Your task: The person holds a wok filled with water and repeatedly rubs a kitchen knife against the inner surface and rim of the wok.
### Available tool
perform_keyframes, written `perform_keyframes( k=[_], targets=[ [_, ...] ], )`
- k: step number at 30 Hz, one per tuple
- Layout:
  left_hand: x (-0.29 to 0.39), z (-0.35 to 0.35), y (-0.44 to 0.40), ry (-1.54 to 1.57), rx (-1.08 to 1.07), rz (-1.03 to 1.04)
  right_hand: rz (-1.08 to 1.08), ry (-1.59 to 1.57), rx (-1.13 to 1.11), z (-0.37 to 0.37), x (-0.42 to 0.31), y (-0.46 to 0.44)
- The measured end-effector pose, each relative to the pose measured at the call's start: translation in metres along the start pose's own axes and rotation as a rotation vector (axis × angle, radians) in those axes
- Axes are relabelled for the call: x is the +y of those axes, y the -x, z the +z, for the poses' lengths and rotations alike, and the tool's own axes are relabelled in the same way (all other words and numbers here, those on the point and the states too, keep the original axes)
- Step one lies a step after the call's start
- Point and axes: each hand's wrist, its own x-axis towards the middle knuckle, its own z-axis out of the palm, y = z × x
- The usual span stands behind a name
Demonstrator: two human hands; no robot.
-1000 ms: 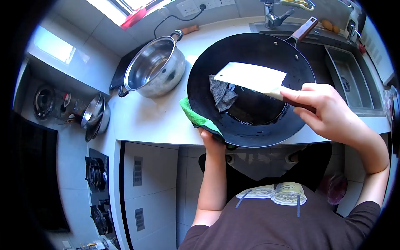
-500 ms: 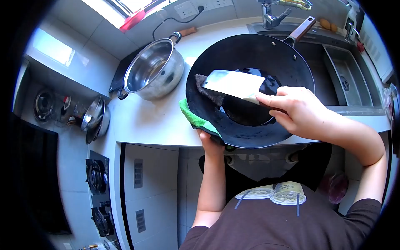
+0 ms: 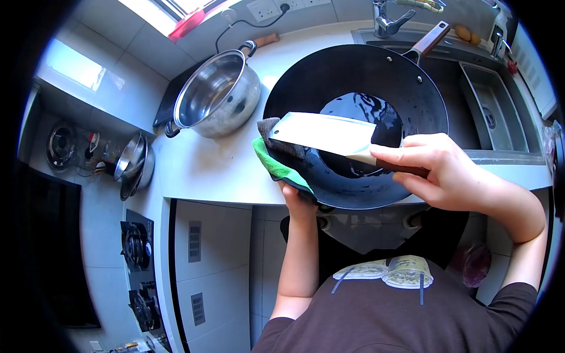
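Note:
A large dark wok (image 3: 353, 65) with some liquid in its bottom rests across the counter edge and the sink. My right hand (image 3: 444, 167) is closed on the handle of a cleaver (image 3: 323, 130), whose broad blade lies over the wok's left part. A grey cloth (image 3: 268, 128) is under the blade's tip at the wok's left rim. My left hand (image 3: 299, 199) grips the wok's lower left edge through a green cloth (image 3: 275, 165); most of its fingers are hidden below the rim.
A steel pot (image 3: 226, 109) stands on the white counter (image 3: 206, 170) left of the wok. Behind the wok are the sink (image 3: 491, 106) and faucet (image 3: 388, 23). Gas burners (image 3: 136, 244) and bowls (image 3: 135, 162) are at the left.
The cleaver and my right hand moved left and toward me. The grey cloth went from inside the wok to its left rim. My left hand stayed at the green cloth.

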Motion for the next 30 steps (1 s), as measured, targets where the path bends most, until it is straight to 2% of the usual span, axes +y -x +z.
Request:
perform_keyframes(
  k=[3,6,9,11,17,20,23,25,26,30],
  targets=[
    [-0.003,-0.003,0.0,0.015,0.005,0.008,0.019,0.031,-0.033,-0.006,-0.002,0.003],
    [0.004,0.003,-0.001,0.029,0.031,-0.023,-0.065,0.139,-0.051,-0.014,0.0,0.009],
    [0.001,-0.004,0.0,0.078,-0.042,-0.02,-0.151,0.317,-0.071,-0.025,-0.001,0.017],
    [0.0,-0.006,0.001,0.055,-0.039,0.018,-0.206,0.573,-0.091,-0.03,-0.005,0.024],
    [0.004,-0.006,0.003,0.017,-0.028,0.022,-0.133,0.821,-0.125,-0.041,-0.024,0.035],
    [0.005,0.001,0.004,0.032,-0.007,0.037,-0.059,0.887,-0.055,-0.044,-0.024,0.039],
    [0.03,0.047,0.0,0.18,-0.04,0.098,-0.057,0.885,0.031,-0.045,-0.02,0.041],
    [0.049,0.081,-0.011,-0.96,0.139,0.299,-0.044,0.86,0.033,-0.042,-0.018,0.04],
    [0.034,0.055,-0.026,-1.058,0.154,0.398,-0.031,0.836,0.036,-0.041,-0.017,0.039],
    [0.028,0.053,-0.023,-0.989,0.108,0.426,-0.043,0.752,-0.024,-0.042,-0.01,0.034]
  ],
)
